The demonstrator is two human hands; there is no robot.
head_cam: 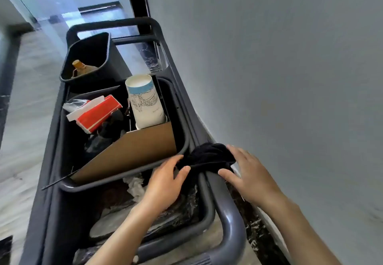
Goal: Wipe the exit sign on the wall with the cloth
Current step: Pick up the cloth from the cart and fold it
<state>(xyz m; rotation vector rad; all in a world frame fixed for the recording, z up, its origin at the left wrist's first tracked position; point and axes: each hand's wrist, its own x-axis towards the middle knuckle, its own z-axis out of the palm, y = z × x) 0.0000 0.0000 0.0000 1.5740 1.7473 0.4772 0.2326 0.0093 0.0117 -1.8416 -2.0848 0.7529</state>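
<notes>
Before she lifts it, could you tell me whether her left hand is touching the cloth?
Touching: the head view shows the left hand with fingers on the dark cloth.

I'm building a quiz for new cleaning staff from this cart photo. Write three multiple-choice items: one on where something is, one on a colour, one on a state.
1. Where does the dark cloth lie?
A. On the floor
B. Draped over the cart rail
C. Inside the far bin

2. What colour is the tissue pack in the middle bin?
A. Red
B. Green
C. Yellow

3. How do the hands meet the cloth?
A. Both away from it
B. Only the right touches it
C. The left hand and right hand both touch it

Answers: 1 B, it hangs over the rail near the wall; 2 A, red with white edges; 3 C, fingers of each rest on the fabric.
</notes>
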